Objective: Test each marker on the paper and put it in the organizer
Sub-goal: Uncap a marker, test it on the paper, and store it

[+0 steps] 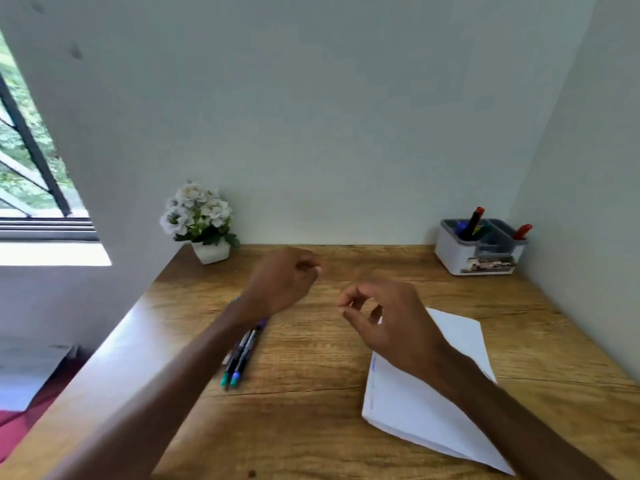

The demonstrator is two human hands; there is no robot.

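On the brown wood counter, thin round markers lie pointing away, colored ends toward you. Your left hand and right hand keep a loose grip, holding nothing.

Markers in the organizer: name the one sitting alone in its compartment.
The red marker at the organizer's right end. The red-capped black marker and the blue marker share the left compartment.
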